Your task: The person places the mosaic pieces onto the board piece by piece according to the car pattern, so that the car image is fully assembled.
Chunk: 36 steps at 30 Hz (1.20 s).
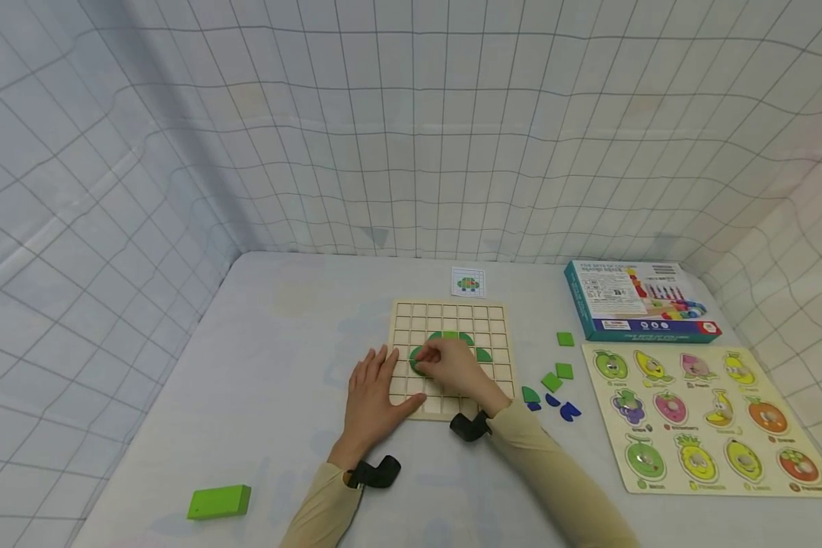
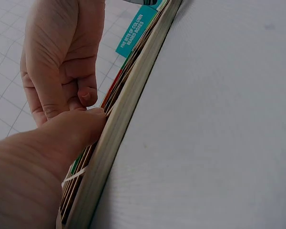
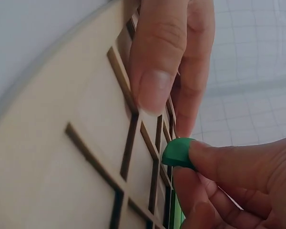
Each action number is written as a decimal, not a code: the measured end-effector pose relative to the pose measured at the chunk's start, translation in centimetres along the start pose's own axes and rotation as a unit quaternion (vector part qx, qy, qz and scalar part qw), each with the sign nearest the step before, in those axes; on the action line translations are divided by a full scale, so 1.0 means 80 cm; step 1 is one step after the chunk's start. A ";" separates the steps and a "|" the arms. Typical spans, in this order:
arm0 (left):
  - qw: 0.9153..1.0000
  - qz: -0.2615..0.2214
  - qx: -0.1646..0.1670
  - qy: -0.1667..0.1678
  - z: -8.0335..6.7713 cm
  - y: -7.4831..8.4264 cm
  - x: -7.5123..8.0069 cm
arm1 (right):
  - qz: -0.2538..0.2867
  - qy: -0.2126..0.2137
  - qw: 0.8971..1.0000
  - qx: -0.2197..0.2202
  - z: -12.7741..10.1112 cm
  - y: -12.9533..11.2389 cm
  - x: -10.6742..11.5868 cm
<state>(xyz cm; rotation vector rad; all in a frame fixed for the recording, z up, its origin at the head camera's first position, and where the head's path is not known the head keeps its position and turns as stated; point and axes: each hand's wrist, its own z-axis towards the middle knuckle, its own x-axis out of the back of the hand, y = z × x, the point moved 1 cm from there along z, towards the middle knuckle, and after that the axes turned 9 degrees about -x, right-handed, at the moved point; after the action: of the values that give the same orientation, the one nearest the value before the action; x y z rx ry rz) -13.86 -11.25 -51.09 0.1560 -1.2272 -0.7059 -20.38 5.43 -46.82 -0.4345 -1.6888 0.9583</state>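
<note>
A square wooden grid board (image 1: 482, 310) lies in front of me. My left hand (image 1: 371, 397) rests on its left side, fingers spread, with the thumb on the near part of the board. My right hand (image 1: 457, 371) pinches a small green rounded piece (image 3: 176, 151) between thumb and fingers, low over the left-hand cells. More green pieces sit in the grid, among them a green square (image 1: 450, 335) and a quarter-round piece (image 1: 482, 355). The right fingers partly cover the green at the left. In the left wrist view, the left thumb (image 2: 81, 128) touches the board's edge.
A small picture card (image 1: 468, 282) lies behind the board. Right of it are green squares (image 1: 565, 371), a green quarter-round (image 1: 530, 394) and several blue pieces (image 1: 570, 412). Farther right lie a fruit puzzle board (image 1: 664, 380) and a box (image 1: 610, 297). A green block (image 1: 219, 502) lies front left.
</note>
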 end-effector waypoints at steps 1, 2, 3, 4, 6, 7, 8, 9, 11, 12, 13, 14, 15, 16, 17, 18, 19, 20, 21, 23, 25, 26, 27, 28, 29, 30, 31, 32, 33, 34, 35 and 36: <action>1.000 0.000 -0.001 0.000 0.000 0.000 0.000 | 0.001 0.002 1.000 0.000 0.001 0.000 0.000; 1.000 0.001 -0.001 0.001 0.000 0.000 0.000 | 0.002 0.003 1.000 0.000 0.002 -0.001 -0.001; 1.000 0.001 -0.001 0.001 0.000 0.000 0.000 | 0.003 0.005 1.000 0.001 0.002 -0.001 -0.002; 1.000 0.001 -0.001 0.003 0.000 0.001 0.000 | 0.003 0.007 1.000 0.002 0.003 -0.002 -0.002; 1.000 -0.001 -0.001 0.004 -0.001 0.001 0.001 | 0.001 0.010 1.000 0.002 0.003 -0.002 -0.003; 1.000 -0.001 -0.001 0.005 -0.001 0.001 0.000 | -0.001 0.012 1.000 0.002 0.003 -0.002 -0.004; 1.000 0.000 -0.001 0.005 -0.001 0.001 0.000 | -0.003 0.014 1.000 0.002 0.003 -0.002 -0.004; 1.000 -0.001 -0.001 0.004 -0.001 0.000 0.000 | -0.006 0.016 1.000 0.001 0.003 -0.002 -0.004; 1.000 -0.001 -0.001 0.004 -0.001 0.000 0.000 | -0.012 0.019 1.000 0.002 0.003 -0.002 -0.004; 1.000 0.000 0.000 0.003 -0.001 0.000 0.000 | -0.016 0.019 1.000 0.002 0.004 -0.002 -0.004; 1.000 0.001 -0.001 0.003 -0.002 -0.001 0.000 | -0.018 0.021 1.000 0.004 0.004 -0.003 -0.004; 1.000 0.001 0.000 0.003 -0.002 -0.001 -0.001 | -0.021 0.022 1.000 0.005 0.004 -0.003 -0.004; 1.000 0.000 -0.001 0.003 -0.002 -0.001 -0.001 | -0.024 0.022 0.999 0.005 0.004 -0.003 -0.004; 1.000 0.001 -0.001 0.003 -0.002 -0.001 -0.001 | -0.027 0.023 0.999 0.006 0.004 -0.003 -0.004; 1.000 0.001 -0.002 0.003 -0.002 -0.002 -0.001 | -0.031 0.024 0.999 0.009 0.004 -0.003 -0.004; 1.000 0.001 -0.002 0.003 -0.002 -0.002 -0.001 | -0.034 0.025 0.999 0.009 0.004 -0.003 -0.004; 1.000 0.001 -0.003 0.003 -0.002 -0.002 -0.001 | -0.037 0.027 0.999 0.010 0.004 -0.003 -0.004; 1.000 0.001 -0.003 0.003 -0.001 -0.002 -0.002 | -0.043 0.028 0.999 0.010 0.004 -0.003 -0.004; 1.000 0.001 -0.003 0.003 -0.001 -0.002 -0.002 | -0.048 0.031 0.998 0.010 0.004 -0.004 -0.004; 1.000 0.001 -0.004 0.003 -0.001 -0.002 -0.002 | -0.059 0.036 0.998 0.009 0.004 -0.004 -0.005; 1.000 0.000 -0.004 0.003 -0.001 -0.002 -0.002 | -0.069 0.042 0.997 0.007 0.004 -0.005 -0.005; 1.000 0.000 -0.005 0.003 -0.002 -0.002 -0.002 | -0.075 0.045 0.996 0.006 0.004 -0.005 -0.005; 1.000 0.000 -0.005 0.003 -0.002 -0.003 -0.003 | -0.077 0.048 0.996 0.004 0.003 -0.005 -0.006; 1.000 0.000 -0.005 0.003 -0.002 -0.003 -0.003 | -0.079 0.049 0.996 0.002 0.003 -0.005 -0.006; 1.000 0.000 -0.005 0.003 -0.002 -0.003 -0.003 | -0.081 0.050 0.995 0.000 0.003 -0.005 -0.006; 1.000 0.000 -0.006 0.003 -0.002 -0.003 -0.003 | -0.081 0.051 0.995 -0.002 0.002 -0.006 -0.006; 1.000 0.000 -0.006 0.004 -0.002 -0.003 -0.003 | -0.083 0.053 0.995 -0.004 0.002 -0.006 -0.005; 1.000 0.000 -0.006 0.004 -0.002 -0.003 -0.003 | -0.085 0.053 0.995 -0.007 0.002 -0.006 -0.005; 1.000 -0.001 -0.005 0.003 -0.002 -0.004 -0.003 | -0.088 0.055 0.995 -0.010 0.001 -0.007 -0.005; 1.000 -0.001 -0.005 0.003 -0.002 -0.004 -0.003 | -0.091 0.057 0.994 -0.012 0.001 -0.007 -0.005; 1.000 -0.001 -0.005 0.003 -0.002 -0.004 -0.003 | -0.095 0.058 0.994 -0.013 0.001 -0.007 -0.004; 1.000 -0.001 -0.005 0.003 -0.002 -0.003 -0.003 | -0.100 0.060 0.993 -0.013 0.001 -0.007 -0.004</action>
<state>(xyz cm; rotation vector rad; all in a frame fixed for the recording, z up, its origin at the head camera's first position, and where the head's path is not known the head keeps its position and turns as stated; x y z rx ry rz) -13.89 -11.34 -51.48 0.1502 -1.2180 -0.7120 -20.22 4.81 -46.57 -0.3273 -1.6042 0.7501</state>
